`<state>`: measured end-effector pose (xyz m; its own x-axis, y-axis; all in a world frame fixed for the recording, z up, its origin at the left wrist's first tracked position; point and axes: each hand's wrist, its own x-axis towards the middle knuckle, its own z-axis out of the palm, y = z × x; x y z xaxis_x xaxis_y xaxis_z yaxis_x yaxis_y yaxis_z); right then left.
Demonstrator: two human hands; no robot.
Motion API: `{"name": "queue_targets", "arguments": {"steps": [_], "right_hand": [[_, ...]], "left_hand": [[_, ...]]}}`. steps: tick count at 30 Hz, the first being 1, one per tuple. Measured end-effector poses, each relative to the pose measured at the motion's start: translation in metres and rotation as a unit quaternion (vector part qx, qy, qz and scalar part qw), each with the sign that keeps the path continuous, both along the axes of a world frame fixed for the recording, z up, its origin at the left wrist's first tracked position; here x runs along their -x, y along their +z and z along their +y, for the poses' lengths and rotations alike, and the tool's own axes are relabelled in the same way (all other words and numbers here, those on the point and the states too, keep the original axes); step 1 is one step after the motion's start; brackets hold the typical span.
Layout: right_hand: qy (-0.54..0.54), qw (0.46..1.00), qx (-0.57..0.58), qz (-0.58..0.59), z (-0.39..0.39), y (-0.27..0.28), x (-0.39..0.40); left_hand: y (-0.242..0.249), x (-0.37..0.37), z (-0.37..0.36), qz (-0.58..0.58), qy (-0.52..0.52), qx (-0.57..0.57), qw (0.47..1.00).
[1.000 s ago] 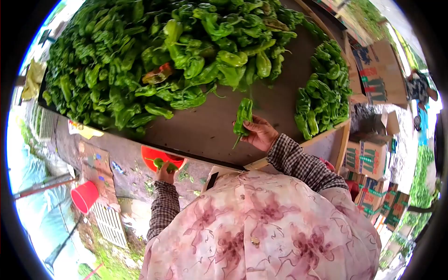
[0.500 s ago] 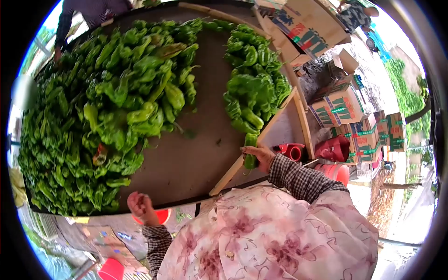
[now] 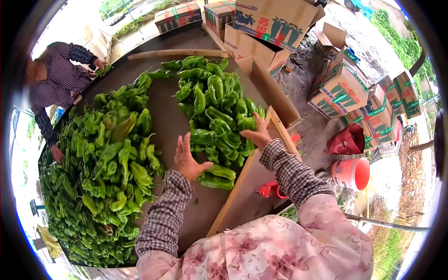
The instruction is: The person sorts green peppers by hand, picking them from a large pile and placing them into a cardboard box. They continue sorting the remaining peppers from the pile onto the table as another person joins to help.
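Two heaps of green peppers lie on a dark table (image 3: 161, 100): a large heap (image 3: 100, 186) at the left and a smaller pile (image 3: 217, 107) in the middle. My left hand (image 3: 188, 161) is open with fingers spread at the lower left side of the smaller pile, its thumb close to a few peppers (image 3: 217, 177). At the pile's right side my right hand (image 3: 258, 132) is open, fingers apart, touching or just over the peppers. A wooden strip (image 3: 233, 198) runs slantwise below the pile.
Across the table at the left, a co-worker (image 3: 60, 77) holds a green pepper (image 3: 103, 70) in one hand. Cardboard boxes (image 3: 275, 21) stand behind the table, with more boxes (image 3: 343, 86) at the right. A pink bucket (image 3: 350, 173) and red bag (image 3: 346, 140) are on the ground.
Both my hands have moved forward to the smaller pile. My right hand has let go of the pepper it held. The view has shifted, and the co-worker shows more fully.
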<state>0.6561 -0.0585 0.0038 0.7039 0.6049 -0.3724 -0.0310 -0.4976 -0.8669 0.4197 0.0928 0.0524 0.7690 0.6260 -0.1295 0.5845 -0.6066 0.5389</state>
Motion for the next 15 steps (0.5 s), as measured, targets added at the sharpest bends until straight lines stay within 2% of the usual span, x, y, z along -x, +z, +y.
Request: {"name": "queue_targets", "arguments": {"steps": [1, 4, 7, 8, 10, 15], "right_hand": [[0.033, 0.996, 0.072, -0.028, 0.008, 0.006, -0.004], [0.089, 0.984, 0.149, -0.041, 0.02, 0.022, -0.016], [0.107, 0.984, 0.106, -0.096, 0.018, 0.013, -0.025], [0.108, 0.984, 0.105, -0.096, 0.018, 0.006, -0.029], [0.067, 0.988, 0.026, -0.136, 0.018, -0.008, -0.037], [0.005, 0.98, -0.004, -0.198, 0.023, -0.03, -0.056]], "left_hand": [[-0.007, -0.015, 0.01, 0.004, 0.0, -0.001, 1.0], [-0.022, -0.05, 0.034, 0.046, -0.047, 0.058, 0.996], [-0.016, -0.075, 0.037, 0.102, -0.102, 0.022, 0.989], [-0.02, -0.08, 0.04, 0.082, -0.108, 0.037, 0.99], [-0.023, -0.094, 0.039, 0.1, -0.095, 0.022, 0.99], [0.002, -0.129, 0.027, 0.171, -0.067, 0.048, 0.982]]}}
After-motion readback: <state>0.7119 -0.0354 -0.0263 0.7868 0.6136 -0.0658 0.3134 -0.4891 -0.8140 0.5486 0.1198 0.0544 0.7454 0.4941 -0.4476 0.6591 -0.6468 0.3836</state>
